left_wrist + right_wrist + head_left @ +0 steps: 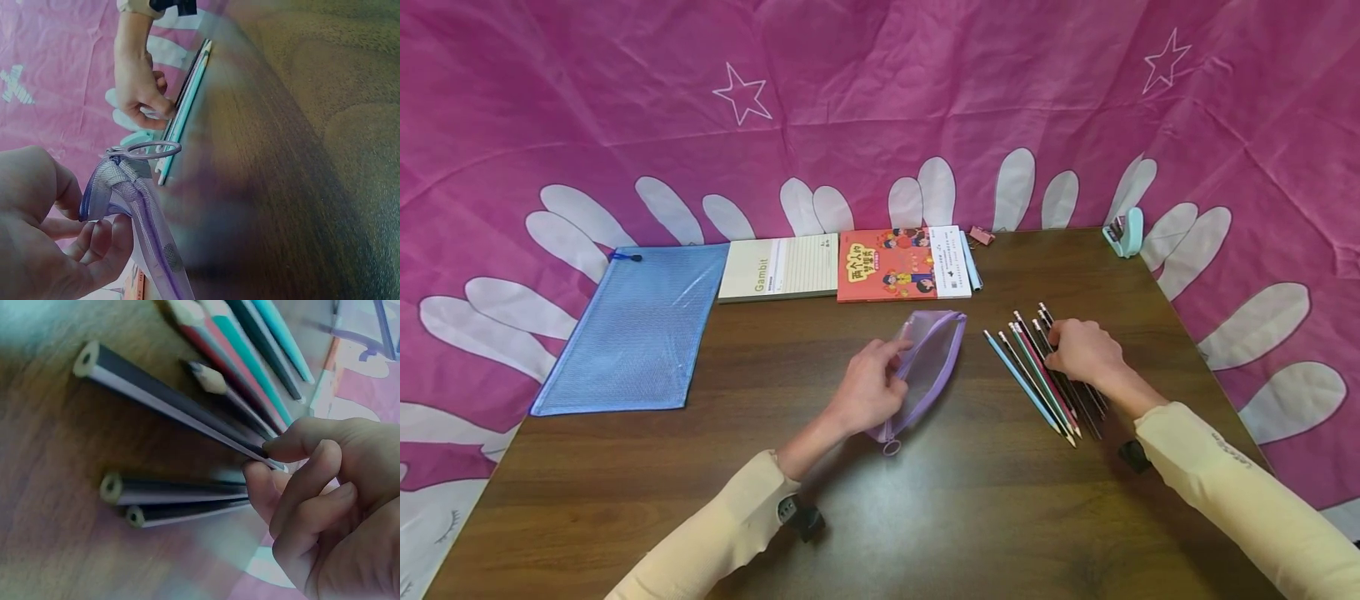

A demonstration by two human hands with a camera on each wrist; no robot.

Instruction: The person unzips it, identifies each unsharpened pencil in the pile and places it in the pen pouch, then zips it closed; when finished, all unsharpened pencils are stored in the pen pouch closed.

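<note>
My left hand (867, 390) grips one side of a purple mesh zip pouch (953, 360), whose mouth gapes. A purple pull ring (153, 149) hangs at the zip's near end, close to the fingers. My right hand (1086, 354) is over the right side of a spread of pencils (1037, 379). Between thumb and forefinger it pinches one black pencil (169, 403) near its far end. Two more black pencils (175, 490) lie beside that one, partly hidden by the fingers. Light blue, green, red and dark pencils lie side by side to its left.
A blue mesh zip bag (636, 329) lies at the left. Along the back are a cream notebook (782, 267), a red booklet (887, 267), a light blue pen (971, 262) and a pink clip (982, 236). A mint stapler (1129, 232) stands at the back right corner.
</note>
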